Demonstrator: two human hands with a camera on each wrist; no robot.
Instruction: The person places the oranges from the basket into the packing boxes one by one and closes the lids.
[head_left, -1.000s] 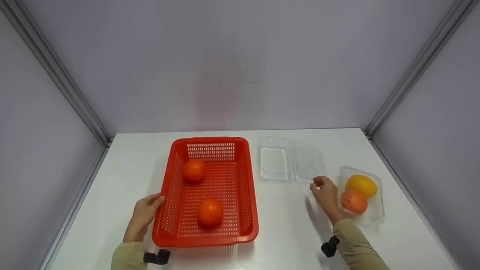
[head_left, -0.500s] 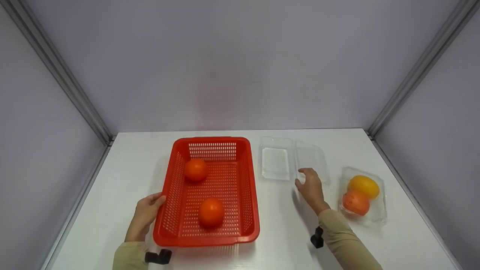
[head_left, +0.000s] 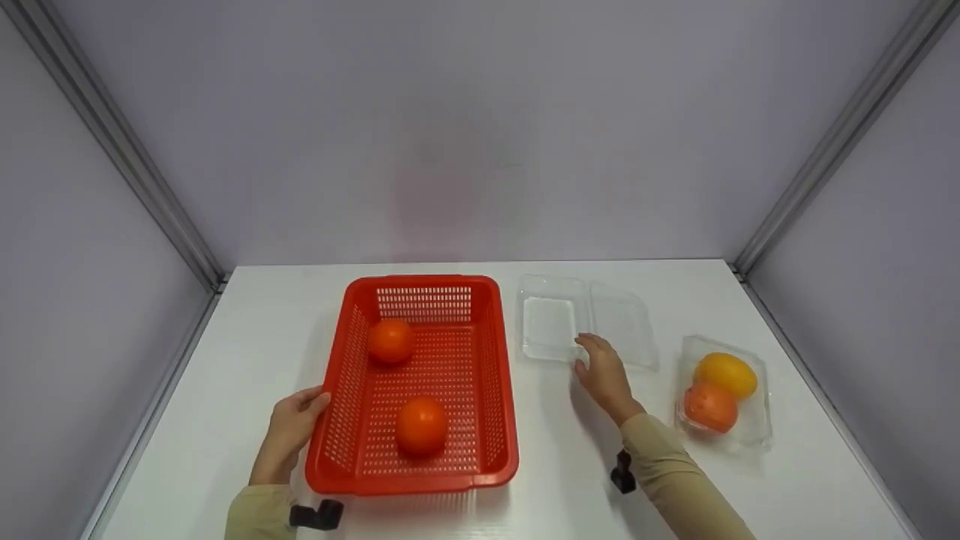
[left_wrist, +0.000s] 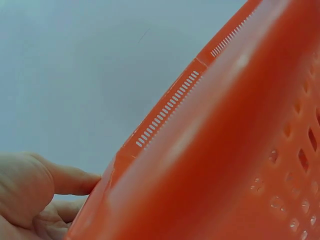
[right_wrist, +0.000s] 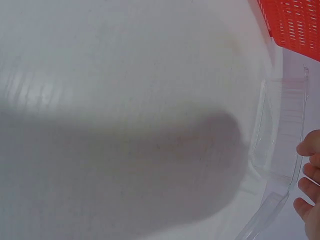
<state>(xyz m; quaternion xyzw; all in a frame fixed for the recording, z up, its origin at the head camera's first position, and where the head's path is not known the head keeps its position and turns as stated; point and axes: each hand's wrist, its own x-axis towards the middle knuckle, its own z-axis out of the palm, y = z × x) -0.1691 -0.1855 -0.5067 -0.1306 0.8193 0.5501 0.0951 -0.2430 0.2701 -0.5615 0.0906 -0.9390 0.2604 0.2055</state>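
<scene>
A red plastic basket (head_left: 435,375) with slotted sides stands on the table, holding an orange (head_left: 391,341) toward the back and another orange (head_left: 421,426) nearer the front. My left hand (head_left: 291,429) grips the basket's left rim; the left wrist view has the thumb (left_wrist: 75,180) at the rim's edge, with the other fingers partly hidden. Bare of any object, my right hand (head_left: 604,375) hovers at the near edge of an opened clear clamshell box (head_left: 550,330), its fingers loosely bent. Whether the fingertips touch the plastic, I cannot tell. The clamshell's lid (head_left: 624,326) lies flat to the right.
Farther right, a second clear box (head_left: 756,420) contains a yellow fruit (head_left: 726,375) and an orange-coloured fruit (head_left: 710,407). The white table (head_left: 555,480) is enclosed by pale panels (head_left: 480,150) at the back and sides.
From beside the fruit-filled box, my right hand has moved left, past the clamshell's lid, to the near edge of its tray. The left hand and the basket keep their place.
</scene>
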